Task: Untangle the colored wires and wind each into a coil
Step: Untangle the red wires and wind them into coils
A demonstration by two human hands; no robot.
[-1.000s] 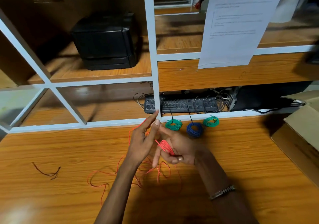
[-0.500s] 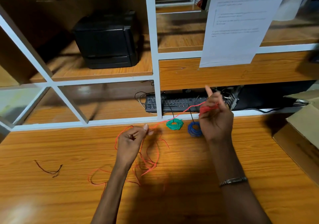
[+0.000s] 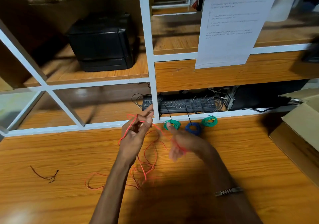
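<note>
1. Far left on the tabletop [image 3: 51, 154] lies a short dark wire scrap [image 3: 45, 174], too thin to read its colour for certain.
2. Loose loops of the red wire [image 3: 146, 163] sprawl on the wood below the hands, partly hidden behind the left forearm.
3. The left hand [image 3: 133, 135] is up, palm toward the camera, fingers [image 3: 148, 110] pointing at the shelf frame [image 3: 151, 68]; its grip pinches the red wire, which runs over the hand and down its side.
4. From that pinch the strand slants down and right to the right hand [image 3: 181, 142].
5. That hand is motion-blurred; red strands cross the palm, but I cannot tell whether its grip is closed.
6. Just beyond it sit three finished coils in a row: green coil [image 3: 172, 124], blue coil [image 3: 193, 129], second green coil [image 3: 209, 121].
7. At the right edge, a cardboard box [image 3: 300, 120] is cut off.
</note>
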